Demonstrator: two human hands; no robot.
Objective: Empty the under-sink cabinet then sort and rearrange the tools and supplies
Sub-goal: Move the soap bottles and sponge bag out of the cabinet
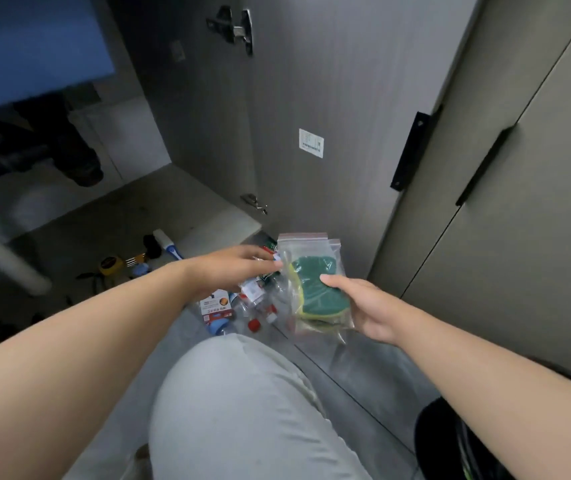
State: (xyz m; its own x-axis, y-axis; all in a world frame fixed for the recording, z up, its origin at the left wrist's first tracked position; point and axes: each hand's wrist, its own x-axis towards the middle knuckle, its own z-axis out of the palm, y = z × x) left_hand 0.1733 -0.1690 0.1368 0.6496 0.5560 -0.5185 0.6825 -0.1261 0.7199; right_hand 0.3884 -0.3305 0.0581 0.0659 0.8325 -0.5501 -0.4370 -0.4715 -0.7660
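Your right hand [374, 308] grips the zip bag of green scouring sponges [318, 289] from its 4 o'clock corner, long axis running 12 to 6, while your nearer left hand [239, 266] pinches its 9 o'clock edge.

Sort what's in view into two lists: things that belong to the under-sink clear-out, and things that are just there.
Part of the job:
- zip bag of green sponges, held by the right hand
- left hand, at the bag's edge
- small red-capped bottles on the floor
- tape measure
- open cabinet floor

Just there:
- closed cabinet doors
- door label
- knee
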